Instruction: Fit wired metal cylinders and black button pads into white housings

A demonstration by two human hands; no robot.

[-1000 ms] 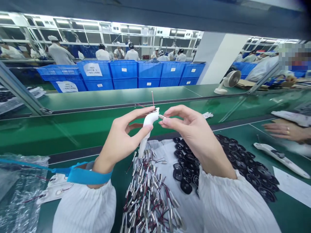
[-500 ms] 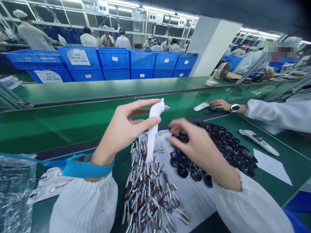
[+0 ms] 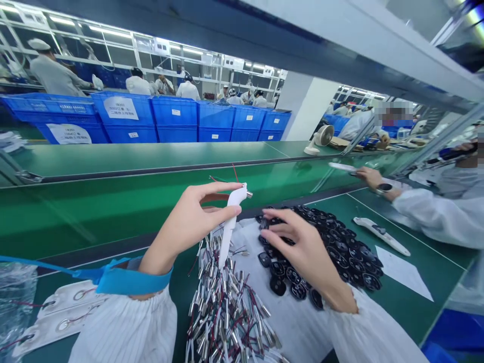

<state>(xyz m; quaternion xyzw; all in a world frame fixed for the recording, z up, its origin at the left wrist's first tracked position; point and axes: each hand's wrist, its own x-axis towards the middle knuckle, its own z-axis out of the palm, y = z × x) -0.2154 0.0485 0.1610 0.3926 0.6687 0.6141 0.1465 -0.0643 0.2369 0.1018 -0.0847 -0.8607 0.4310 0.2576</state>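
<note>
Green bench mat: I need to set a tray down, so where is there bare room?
Bare green mat lies below the black parts and the white paper sheet. It's crowded around the pile of wired metal cylinders.

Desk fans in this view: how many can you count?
1: a white desk fan stands on the far green bench, beside the white pillar. More may be hidden behind the blue crates.

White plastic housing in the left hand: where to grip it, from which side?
Probably the straight lower shank of the white plastic housing, approached from the right. It hangs clear below the left hand, while the bent head is pinched by those fingers and carries the metal tip and thin red wires.
</note>
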